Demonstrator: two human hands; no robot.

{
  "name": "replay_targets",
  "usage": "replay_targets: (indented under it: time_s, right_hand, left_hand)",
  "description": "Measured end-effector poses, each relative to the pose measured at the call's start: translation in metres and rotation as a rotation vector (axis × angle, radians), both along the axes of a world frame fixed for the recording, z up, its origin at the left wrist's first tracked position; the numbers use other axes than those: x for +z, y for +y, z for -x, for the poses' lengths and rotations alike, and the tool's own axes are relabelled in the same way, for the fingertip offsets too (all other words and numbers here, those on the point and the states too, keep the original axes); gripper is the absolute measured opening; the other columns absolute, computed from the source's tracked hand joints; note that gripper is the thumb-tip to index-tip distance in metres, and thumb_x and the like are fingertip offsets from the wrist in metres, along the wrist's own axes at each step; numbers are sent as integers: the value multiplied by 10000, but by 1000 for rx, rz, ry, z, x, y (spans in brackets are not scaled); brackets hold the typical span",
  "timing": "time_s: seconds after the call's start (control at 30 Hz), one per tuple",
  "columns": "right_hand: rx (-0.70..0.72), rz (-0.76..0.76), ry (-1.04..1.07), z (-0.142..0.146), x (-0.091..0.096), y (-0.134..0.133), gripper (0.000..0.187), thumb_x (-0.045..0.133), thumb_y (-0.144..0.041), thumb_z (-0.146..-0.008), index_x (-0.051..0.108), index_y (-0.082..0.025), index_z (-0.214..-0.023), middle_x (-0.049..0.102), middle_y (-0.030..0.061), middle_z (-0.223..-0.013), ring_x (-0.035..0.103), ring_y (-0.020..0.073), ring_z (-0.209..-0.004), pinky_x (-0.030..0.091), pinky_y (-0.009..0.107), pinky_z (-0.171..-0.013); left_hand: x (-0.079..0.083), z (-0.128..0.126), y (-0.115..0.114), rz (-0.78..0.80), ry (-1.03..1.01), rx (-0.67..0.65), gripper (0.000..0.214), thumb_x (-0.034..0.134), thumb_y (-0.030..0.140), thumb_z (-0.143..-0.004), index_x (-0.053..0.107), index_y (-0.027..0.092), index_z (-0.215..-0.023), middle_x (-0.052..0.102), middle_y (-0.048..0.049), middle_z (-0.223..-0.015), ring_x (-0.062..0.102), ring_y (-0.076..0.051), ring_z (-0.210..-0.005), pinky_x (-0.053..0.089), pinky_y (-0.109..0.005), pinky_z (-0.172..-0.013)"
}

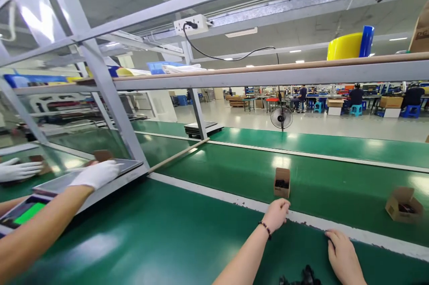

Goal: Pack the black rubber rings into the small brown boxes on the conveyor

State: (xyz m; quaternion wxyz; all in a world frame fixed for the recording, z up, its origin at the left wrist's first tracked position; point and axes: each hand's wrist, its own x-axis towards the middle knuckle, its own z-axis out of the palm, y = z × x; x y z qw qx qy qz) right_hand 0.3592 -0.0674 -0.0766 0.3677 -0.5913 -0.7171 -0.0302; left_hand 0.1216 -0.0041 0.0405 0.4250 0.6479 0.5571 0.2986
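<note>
My left hand (275, 214), with a dark beaded bracelet at the wrist, reaches to the pale strip edging the green belt. Its fingers are curled together; what they hold, if anything, is hidden. Just beyond the fingertips stands a small open cardboard box (282, 190) with black items inside; I cannot tell whether they touch. My right hand (342, 251) is open, fingers extended at the strip and thumb apart, with nothing visible in it. Black parts (305, 277) lie between my forearms at the bottom edge, partly cut off.
Another open cardboard box (404, 208) sits on the belt (338, 186) at right. At left, a co-worker's white-gloved hand (97, 174) is over a scale (129, 166). A shelf (234, 77) crosses above, carrying a yellow tape roll (345, 47). A second scale (203, 127) stands farther back.
</note>
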Motion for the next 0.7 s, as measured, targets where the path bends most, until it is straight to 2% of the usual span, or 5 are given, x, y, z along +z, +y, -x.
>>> replay_targets:
  time_s: [0.13,0.27,0.37,0.57,0.7]
  right_hand:
    - [8,45,25,4,6,-6,243,390,-236,-838,618,-191,-909,642,89,-991,579,246,-964,455,391,-860]
    - [13,80,34,6,14,-9,244,394,-228,-830,623,-185,-902,641,85,-995,572,243,-973,444,397,-869]
    - [-2,84,46,6,17,-10,250,393,-224,-824,629,-181,-893,643,86,-1003,570,242,-985,440,393,-871]
    - [-34,55,33,13,26,-14,250,389,-209,-824,630,-186,-889,653,80,-954,590,229,-937,454,352,-829]
    - [-121,65,-106,16,53,-20,241,378,-195,-843,618,-197,-869,645,78,-903,597,226,-880,446,339,-770]
  left_hand:
    - [-15,7,-53,80,126,-215,207,539,299,-769,671,143,-733,548,30,-560,478,-85,-445,332,-186,-440]
    - [-16,-8,-76,29,264,-445,293,632,350,-693,691,210,-944,592,37,-637,497,-105,-545,343,-188,-492]
    - [-16,-20,-78,8,307,-529,252,625,230,-667,712,226,-904,619,34,-647,501,-107,-563,361,-186,-532]
    - [-32,-19,-67,29,180,-358,157,526,141,-668,678,166,-696,611,23,-620,510,-117,-582,370,-190,-553]
    - [-35,-12,-55,-69,106,-274,149,466,137,-717,607,154,-672,531,36,-580,456,-105,-552,339,-193,-535]
